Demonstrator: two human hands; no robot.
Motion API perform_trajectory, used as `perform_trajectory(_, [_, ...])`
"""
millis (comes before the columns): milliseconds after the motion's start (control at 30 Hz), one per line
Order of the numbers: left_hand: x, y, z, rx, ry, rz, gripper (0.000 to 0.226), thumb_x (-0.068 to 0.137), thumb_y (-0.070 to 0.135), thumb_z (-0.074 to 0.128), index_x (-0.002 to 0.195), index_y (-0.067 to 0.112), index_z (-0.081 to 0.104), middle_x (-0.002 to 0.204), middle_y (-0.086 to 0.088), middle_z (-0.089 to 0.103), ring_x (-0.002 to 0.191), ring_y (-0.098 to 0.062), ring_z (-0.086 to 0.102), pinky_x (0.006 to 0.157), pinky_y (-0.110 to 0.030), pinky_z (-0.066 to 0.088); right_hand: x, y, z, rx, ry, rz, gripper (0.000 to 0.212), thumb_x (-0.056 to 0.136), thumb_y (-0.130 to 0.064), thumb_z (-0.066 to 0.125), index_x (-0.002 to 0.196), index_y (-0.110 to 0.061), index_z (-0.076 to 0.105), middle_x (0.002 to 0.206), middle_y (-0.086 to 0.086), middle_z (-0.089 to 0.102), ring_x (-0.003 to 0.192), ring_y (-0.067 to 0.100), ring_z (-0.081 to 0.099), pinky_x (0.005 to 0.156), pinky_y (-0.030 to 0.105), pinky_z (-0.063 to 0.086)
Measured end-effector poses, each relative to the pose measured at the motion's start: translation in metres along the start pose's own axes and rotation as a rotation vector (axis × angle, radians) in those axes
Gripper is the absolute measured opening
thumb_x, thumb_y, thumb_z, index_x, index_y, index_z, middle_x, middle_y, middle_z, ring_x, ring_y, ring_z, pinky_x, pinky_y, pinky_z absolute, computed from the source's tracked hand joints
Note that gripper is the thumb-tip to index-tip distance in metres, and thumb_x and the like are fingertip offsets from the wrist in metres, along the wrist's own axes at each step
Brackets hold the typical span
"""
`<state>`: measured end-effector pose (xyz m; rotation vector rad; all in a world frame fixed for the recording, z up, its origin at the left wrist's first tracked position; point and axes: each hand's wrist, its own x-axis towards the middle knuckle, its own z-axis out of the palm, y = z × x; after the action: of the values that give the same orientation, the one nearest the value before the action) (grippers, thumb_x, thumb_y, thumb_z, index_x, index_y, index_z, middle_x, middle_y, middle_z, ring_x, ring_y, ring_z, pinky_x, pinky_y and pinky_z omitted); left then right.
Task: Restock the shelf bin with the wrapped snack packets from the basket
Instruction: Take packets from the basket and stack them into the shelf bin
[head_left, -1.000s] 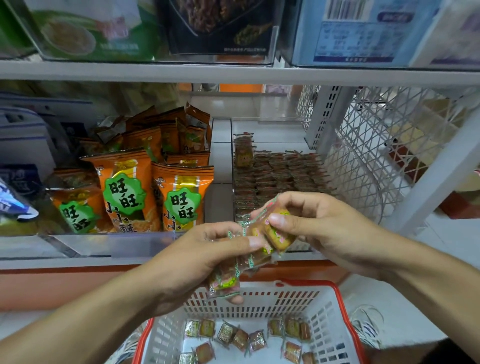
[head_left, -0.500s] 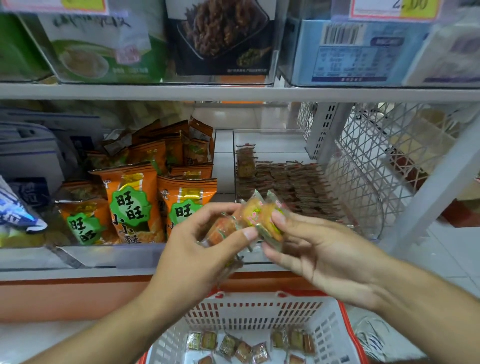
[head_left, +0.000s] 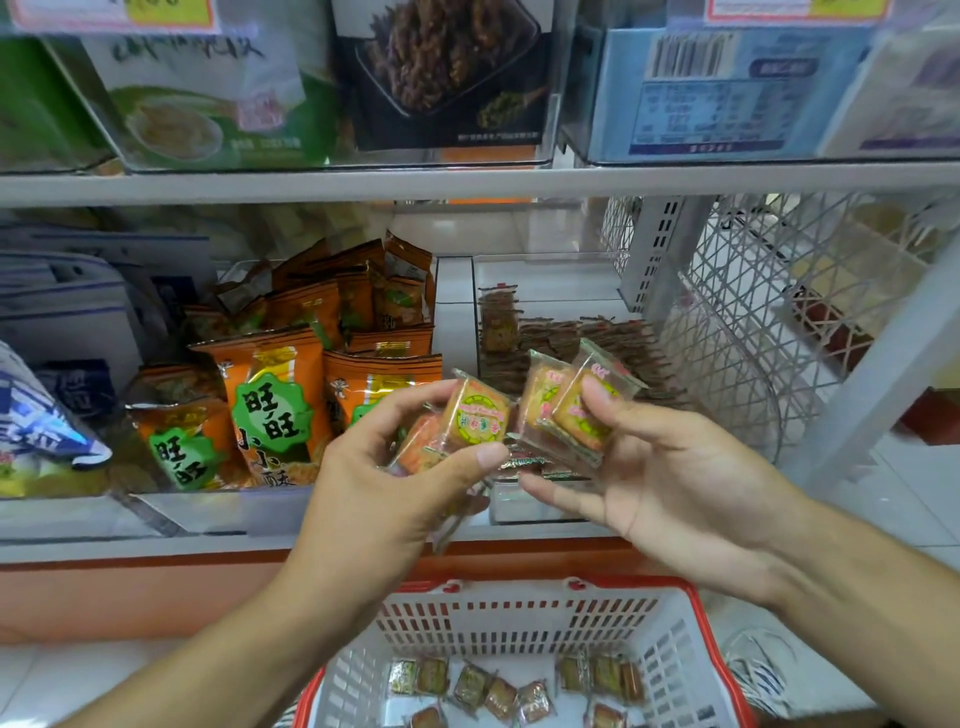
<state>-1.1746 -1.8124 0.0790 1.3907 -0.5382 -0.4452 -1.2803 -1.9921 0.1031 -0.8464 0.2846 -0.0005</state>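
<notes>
Our left hand (head_left: 384, 478) pinches a small clear-wrapped square snack packet (head_left: 475, 415) between thumb and fingers, and our right hand (head_left: 670, 478) pinches two more such packets (head_left: 576, 410). We hold them in front of the clear plastic shelf bin (head_left: 545, 506). More packets lie in the white slotted basket with a red rim (head_left: 519, 623) below.

The square, clear-wrapped snack packets with golden cakes and green-and-pink round labels (head_left: 475, 415) sit pinched between the left hand's (head_left: 384, 493) thumb and fingers, label facing up, with an orange-toned packet tucked just behind. 2 more such packets (head_left: 574, 410) stand tilted under the right hand's (head_left: 670, 483) thumb. Beyond both hands, the clear plastic shelf bin (head_left: 524, 506) holds rows of brown packets. Below the hands, the white slotted basket with a red rim (head_left: 519, 618) holds loose packets.
</notes>
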Motion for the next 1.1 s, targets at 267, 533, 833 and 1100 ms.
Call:
perform_trajectory(267, [0.000,-0.007,0.003,0.463,-0.002,0.333,0.058,0.064,0.045,0.084,0.119,0.039,0.067,0.118,0.014,0.065,0.116,-0.006,0.062,0.093,-0.013,0.049,0.006,0.009,0.004,0.035,-0.095,0.078,0.050,0.098,-0.030,0.060,0.135,0.003,0.058,0.135,0.026,0.060,0.117,0.033,0.065,0.093,0.038,0.056])
perform_trajectory(533, [0.013,0.003,-0.007,0.164,-0.196,-0.065,0.040,0.074,0.026,0.089,0.111,0.034,0.076,0.100,0.001,0.078,0.074,-0.014,0.073,0.061,-0.031,0.060,0.015,-0.009,-0.006,-0.302,-0.009,-0.124,0.047,0.083,-0.025,0.075,0.125,-0.006,0.065,0.124,0.017,0.070,0.113,0.030,0.068,0.088,0.036,0.058])
perform_trajectory(833, [0.017,0.006,-0.017,-0.036,-0.405,-0.434,0.040,0.083,0.038,0.074,0.104,0.004,0.074,0.093,-0.017,0.073,0.066,-0.015,0.071,0.051,-0.032,0.059,0.012,-0.013,-0.021,-0.671,-0.258,-0.039,0.040,0.079,-0.021,0.076,0.117,-0.015,0.068,0.118,0.014,0.071,0.102,0.027,0.067,0.089,0.035,0.056])
perform_trajectory(1100, [0.024,-0.007,0.000,-0.072,-0.077,-0.328,0.041,0.077,0.052,0.076,0.112,0.030,0.074,0.117,-0.013,0.074,0.086,-0.034,0.073,0.063,-0.045,0.062,0.037,-0.021,-0.029,-0.416,-0.146,-0.046,0.040,0.085,-0.009,0.070,0.124,-0.003,0.066,0.124,0.015,0.070,0.111,0.023,0.069,0.093,0.027,0.055])
